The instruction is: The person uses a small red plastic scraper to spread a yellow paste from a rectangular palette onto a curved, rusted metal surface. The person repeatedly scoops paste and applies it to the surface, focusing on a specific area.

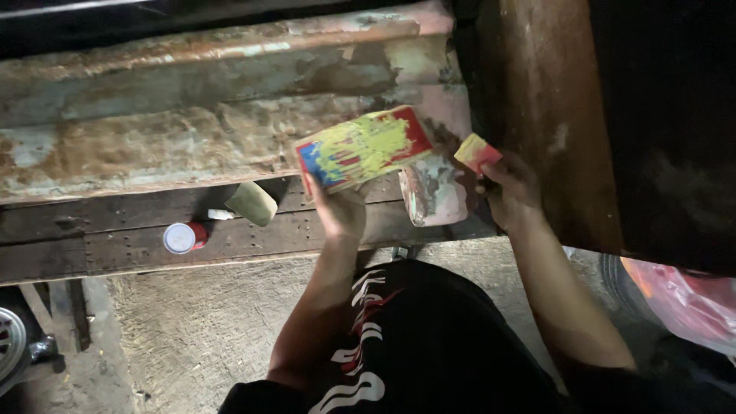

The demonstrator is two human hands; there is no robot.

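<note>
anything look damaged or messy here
Yes. The long metal panel is badly rusted, its pale paint flaking. The flat board smeared with yellow, red and blue paste in the left hand is messy. A small red can lies tipped on the dark wooden plank.

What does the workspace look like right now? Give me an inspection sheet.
Surface: rusty, peeling metal panel above a dark wooden beam.
Job's things: paint-smeared board and small yellow-red scraper.
Clutter: red can and pale folded piece on the beam.
Grippers: left hand holds the board; right hand holds the scraper.
Cables: nothing seen.
Surroundings: concrete floor, red plastic bag at right.
</note>
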